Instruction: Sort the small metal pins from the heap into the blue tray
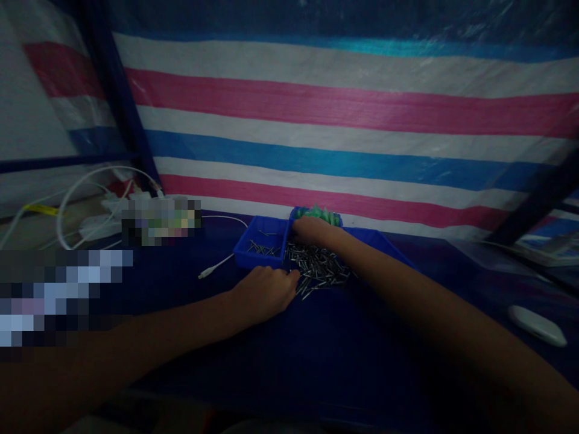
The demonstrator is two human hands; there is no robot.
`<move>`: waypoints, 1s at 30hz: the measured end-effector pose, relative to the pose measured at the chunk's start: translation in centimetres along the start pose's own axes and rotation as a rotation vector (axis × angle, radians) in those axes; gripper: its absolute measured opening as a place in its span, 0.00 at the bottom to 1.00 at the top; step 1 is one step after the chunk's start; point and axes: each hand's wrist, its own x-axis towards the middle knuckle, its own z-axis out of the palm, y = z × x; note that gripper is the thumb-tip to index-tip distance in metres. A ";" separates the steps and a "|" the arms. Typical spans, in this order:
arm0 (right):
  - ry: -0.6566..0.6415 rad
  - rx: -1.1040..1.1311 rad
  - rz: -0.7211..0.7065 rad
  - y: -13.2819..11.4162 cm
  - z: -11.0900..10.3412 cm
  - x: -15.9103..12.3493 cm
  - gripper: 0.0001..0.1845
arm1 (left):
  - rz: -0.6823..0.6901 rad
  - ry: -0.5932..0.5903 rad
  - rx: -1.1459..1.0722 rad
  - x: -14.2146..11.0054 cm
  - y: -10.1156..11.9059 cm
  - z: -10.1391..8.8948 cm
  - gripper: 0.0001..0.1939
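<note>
A loose heap of thin, shiny metal pieces (320,265), like nails or screws, lies on the dark blue table (289,355). At its left edge is my left hand (265,292), its fingers curled closed; whatever they hold is hidden. My right hand (312,228) reaches over the back of the heap, beside the right rim of a blue bin (256,259). Its fingers are bent downward and closed, with their tips and any held piece out of sight. Several of the same metal pieces lie inside that bin.
Behind my right hand stands a small blue bin (337,217) with green plastic in it. Another blue tray (375,241) is partly covered by my right forearm. A white cable plug (207,272) lies at left, a white rounded case (537,325) at right. Striped sheeting (316,108) hangs behind.
</note>
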 end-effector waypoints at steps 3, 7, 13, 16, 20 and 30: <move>0.056 -0.025 -0.030 0.3 -0.6 -1.0 0.13 | -0.006 0.014 0.010 -0.1 -0.1 0.0 0.09; 0.151 -0.047 -0.061 0.4 -0.9 -4.8 0.12 | -0.018 0.057 0.031 -0.3 0.0 -0.3 0.09; 0.189 0.004 -0.206 -0.7 1.3 -12.8 0.06 | 0.074 0.189 -0.050 -0.6 1.1 -1.1 0.10; 0.225 0.052 -0.287 -1.2 2.1 -14.6 0.04 | 0.167 0.203 -0.095 -0.7 1.5 -0.9 0.09; 0.260 0.087 -0.331 -1.3 1.8 -14.9 0.03 | 0.230 0.217 -0.130 -0.7 1.6 -0.5 0.09; 0.205 0.675 -0.265 -1.6 3.9 -16.1 0.05 | 0.139 0.266 -0.304 -0.4 1.5 -0.4 0.06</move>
